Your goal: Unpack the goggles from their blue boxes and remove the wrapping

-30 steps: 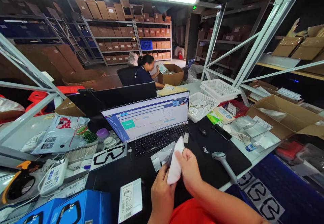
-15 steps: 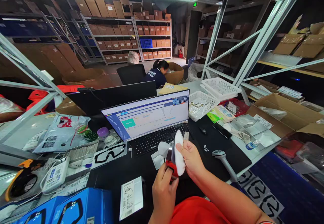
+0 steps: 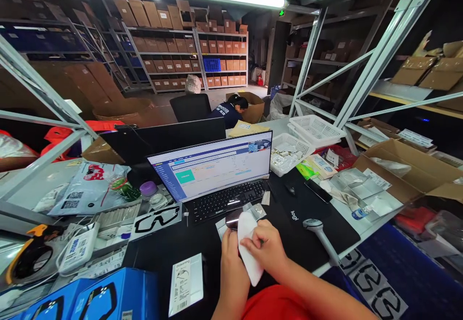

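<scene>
right hand (image 3: 268, 243) — one white cloth (image 3: 249, 255) | left hand (image 3: 230, 257) alongside | one keyboard (image 3: 226, 205)

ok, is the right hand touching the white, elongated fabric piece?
Touching: the head view shows the right hand pressed against the fabric piece, no gap visible.

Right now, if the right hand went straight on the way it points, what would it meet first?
The white cloth, which the right hand is touching; past that, probably the left hand, though depth between them is unclear.
</scene>
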`<state>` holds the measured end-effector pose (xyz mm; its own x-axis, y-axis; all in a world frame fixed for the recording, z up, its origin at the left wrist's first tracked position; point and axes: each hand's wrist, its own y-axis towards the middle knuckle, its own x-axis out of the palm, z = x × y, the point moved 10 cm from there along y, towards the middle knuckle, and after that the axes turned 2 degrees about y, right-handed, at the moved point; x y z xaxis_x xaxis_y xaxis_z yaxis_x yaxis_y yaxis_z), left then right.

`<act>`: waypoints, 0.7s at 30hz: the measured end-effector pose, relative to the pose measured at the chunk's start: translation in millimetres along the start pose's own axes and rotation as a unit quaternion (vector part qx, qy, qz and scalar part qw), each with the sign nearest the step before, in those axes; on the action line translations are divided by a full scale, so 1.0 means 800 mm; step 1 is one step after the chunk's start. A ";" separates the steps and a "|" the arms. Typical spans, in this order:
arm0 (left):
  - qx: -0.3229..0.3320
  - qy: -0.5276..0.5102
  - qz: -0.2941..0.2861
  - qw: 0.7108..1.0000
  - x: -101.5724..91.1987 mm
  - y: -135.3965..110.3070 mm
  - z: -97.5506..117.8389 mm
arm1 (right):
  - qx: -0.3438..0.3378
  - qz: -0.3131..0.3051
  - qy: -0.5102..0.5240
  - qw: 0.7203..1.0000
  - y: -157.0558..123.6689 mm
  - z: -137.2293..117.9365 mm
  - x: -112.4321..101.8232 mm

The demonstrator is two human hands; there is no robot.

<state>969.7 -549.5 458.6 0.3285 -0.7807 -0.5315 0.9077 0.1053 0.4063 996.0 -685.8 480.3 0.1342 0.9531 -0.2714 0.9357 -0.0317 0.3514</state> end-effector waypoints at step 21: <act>0.181 0.155 -0.252 0.938 0.002 0.051 0.072 | 0.049 -0.235 0.049 0.970 0.018 -0.008 -0.022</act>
<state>991.8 -581.8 517.3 -0.0075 -0.4523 -0.8918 0.8378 -0.4898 0.2413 1005.4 -701.4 495.7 -0.3415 0.8931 -0.2928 0.9131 0.3891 0.1219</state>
